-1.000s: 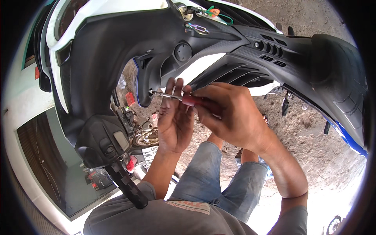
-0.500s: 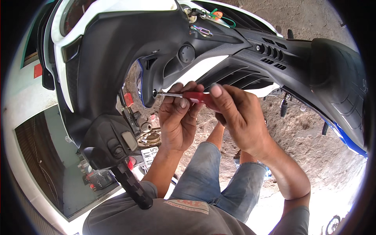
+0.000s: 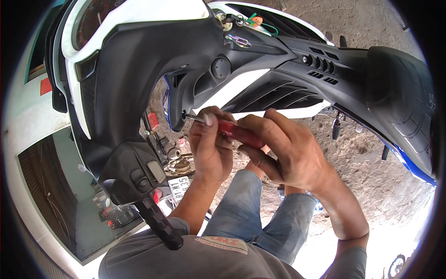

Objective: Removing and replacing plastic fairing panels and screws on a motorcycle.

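A screwdriver with a red handle (image 3: 245, 135) and a thin metal shaft (image 3: 194, 118) points left. Its tip meets a small dark hole in the black inner panel (image 3: 187, 100) of a motorbike. My left hand (image 3: 210, 149) is closed around the front of the handle and the shaft, its thumb pressed on top. At the back end, my right hand (image 3: 297, 153) loosely grips the handle, fingers above and thumb below. A fastener at the tip is too small to make out.
The black handlebar grip (image 3: 158, 225) juts toward me on the left, near my left forearm. Keys with a green loop and orange tag (image 3: 255, 20) hang at the top. The black seat (image 3: 399, 102) lies right. Motorbike parts (image 3: 179, 165) sit beyond my left hand.
The screwdriver's handle has tilted down to the right. My right hand has shifted its grip, its thumb moving from above the handle to below it. My left thumb has moved up toward the shaft.
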`<state>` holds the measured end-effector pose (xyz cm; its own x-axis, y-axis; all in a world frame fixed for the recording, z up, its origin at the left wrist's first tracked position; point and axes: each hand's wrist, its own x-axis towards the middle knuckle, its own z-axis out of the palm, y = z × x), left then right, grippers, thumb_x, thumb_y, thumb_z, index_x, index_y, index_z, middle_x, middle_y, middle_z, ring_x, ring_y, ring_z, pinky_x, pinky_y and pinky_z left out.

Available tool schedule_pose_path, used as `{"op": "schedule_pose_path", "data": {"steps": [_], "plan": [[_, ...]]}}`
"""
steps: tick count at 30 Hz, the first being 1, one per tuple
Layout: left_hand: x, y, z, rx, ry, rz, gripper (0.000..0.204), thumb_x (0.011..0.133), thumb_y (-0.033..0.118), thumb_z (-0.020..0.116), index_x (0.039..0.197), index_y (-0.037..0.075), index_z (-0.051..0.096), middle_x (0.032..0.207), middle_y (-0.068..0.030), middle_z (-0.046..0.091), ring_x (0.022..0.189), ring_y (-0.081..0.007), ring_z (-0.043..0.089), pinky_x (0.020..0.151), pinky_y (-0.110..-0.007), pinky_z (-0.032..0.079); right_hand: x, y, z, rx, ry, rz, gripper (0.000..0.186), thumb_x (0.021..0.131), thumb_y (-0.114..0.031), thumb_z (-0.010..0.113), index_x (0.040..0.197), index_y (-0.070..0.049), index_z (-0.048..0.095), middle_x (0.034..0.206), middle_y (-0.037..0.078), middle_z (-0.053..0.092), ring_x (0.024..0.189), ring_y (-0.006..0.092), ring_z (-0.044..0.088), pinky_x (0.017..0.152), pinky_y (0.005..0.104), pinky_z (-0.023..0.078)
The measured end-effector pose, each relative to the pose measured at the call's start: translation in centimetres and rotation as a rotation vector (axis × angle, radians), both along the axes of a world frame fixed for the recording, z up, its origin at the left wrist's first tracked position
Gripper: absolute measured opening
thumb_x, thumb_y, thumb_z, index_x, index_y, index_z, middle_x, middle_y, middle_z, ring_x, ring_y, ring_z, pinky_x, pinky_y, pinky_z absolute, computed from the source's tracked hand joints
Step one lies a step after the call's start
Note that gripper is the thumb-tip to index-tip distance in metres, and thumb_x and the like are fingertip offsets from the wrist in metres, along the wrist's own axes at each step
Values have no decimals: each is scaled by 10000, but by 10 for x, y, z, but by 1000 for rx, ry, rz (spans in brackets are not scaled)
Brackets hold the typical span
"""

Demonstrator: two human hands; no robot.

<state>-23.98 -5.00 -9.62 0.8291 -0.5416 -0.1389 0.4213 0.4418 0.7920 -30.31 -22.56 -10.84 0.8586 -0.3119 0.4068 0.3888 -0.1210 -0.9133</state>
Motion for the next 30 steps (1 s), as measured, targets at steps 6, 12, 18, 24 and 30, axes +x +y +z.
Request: {"op": "schedule_pose_path", "data": {"steps": [6,12,18,24,30], "plan": [[0,-1,8,133,28,86,362,985,112,673,1307,24,532,1273,-230,645,1143,-263,679,918,-326,611,-3,-5,-5,-63,202,190,434,952,-373,715,1145,-18,557,773,152,655,665,349,681,574,410,538],[-4,-6,10,192,164,228,306,997,109,654,1278,15,575,1294,-225,631,1079,-242,696,884,-313,620,1,-3,2,-105,425,275,457,950,-382,714,1141,-4,541,788,186,665,693,362,695,573,416,552],[-5,19,-1,356,25,205,259,1024,166,630,1180,-36,585,1100,-166,705,950,-224,719,773,-312,618,15,-11,-1,-565,21,40,403,926,-333,734,1102,-16,557,777,180,670,684,350,704,540,410,544],[8,73,29,1033,-1178,243,228,1018,151,532,1032,-48,642,965,-142,665,846,-241,629,858,-394,495,18,-9,10,-253,282,237,324,935,-272,725,912,-26,515,658,152,625,577,335,666,499,434,525],[106,64,78,1046,-1646,-335,344,930,300,641,1099,1,651,1053,-144,662,1027,-338,638,1034,-487,428,37,-25,8,-753,-96,165,336,864,-301,763,1016,-60,584,793,61,558,686,233,658,526,363,529]]}}
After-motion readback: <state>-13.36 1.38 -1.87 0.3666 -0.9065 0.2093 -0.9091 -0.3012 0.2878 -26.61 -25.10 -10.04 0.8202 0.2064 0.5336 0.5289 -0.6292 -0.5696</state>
